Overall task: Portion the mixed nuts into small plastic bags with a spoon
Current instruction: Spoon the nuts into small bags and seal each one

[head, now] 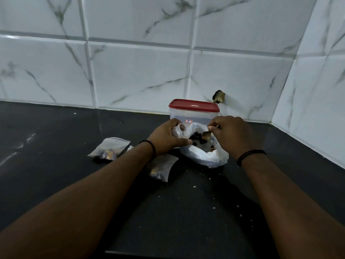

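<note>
Her left hand (169,136) pinches a small clear plastic bag (178,130) while the right hand (233,135) grips a metal spoon (206,135); nuts could spill if the floppy mouth sags.

Glossy marble-look wall tiles (141,71); dark matt countertop (56,146); clear plastic bags (109,148); translucent plastic container (194,116), red lid (194,106); metal spoon (206,135).
</note>
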### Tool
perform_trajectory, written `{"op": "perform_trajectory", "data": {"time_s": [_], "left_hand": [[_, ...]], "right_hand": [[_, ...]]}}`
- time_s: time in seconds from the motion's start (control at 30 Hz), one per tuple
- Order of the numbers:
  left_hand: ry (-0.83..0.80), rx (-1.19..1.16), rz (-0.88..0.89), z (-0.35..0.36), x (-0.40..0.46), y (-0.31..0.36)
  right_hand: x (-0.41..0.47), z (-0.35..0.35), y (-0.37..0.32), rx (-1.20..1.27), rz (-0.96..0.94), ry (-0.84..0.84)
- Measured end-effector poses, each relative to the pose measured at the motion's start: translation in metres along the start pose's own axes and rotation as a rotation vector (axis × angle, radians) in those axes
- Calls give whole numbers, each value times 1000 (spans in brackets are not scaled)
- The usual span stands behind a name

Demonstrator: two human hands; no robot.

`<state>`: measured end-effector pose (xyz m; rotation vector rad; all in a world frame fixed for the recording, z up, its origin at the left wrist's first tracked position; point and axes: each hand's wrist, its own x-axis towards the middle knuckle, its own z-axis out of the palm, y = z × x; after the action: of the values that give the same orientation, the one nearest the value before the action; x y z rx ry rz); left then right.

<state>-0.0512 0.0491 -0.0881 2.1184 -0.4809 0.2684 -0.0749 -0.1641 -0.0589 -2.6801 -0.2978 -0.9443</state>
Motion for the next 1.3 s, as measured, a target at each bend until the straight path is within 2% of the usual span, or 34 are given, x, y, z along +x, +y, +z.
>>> {"op": "perform_trajectory", "data": {"time_s": [0.27,0.43,0.53,0.6,0.87,1.03,1.17,1.3], "left_hand": [[1,21,-2,0,-1,1],[-11,25,-10,0,-2,2],[-9,24,-6,1,-2,2],[-14,18,-7,1,-2,2],[-13,19,-11,0,-1,2],[-15,24,-15,0,-1,2],[-5,15,-11,-1,-1,0],[-7,21,-11,-1,0,0]], "right_hand": [[2,2,12,133,151,52],[-1,5,8,75,49,-6],[-2,8,-1,-41,-17,-53],[-3,12,-3,-67,-10,-81],[2,0,8,425,320,-2],[-3,-3,-3,757,525,-173],[-5,-16,-10,964,678,-200],[-3,-20,-4,994,804,-218]]}}
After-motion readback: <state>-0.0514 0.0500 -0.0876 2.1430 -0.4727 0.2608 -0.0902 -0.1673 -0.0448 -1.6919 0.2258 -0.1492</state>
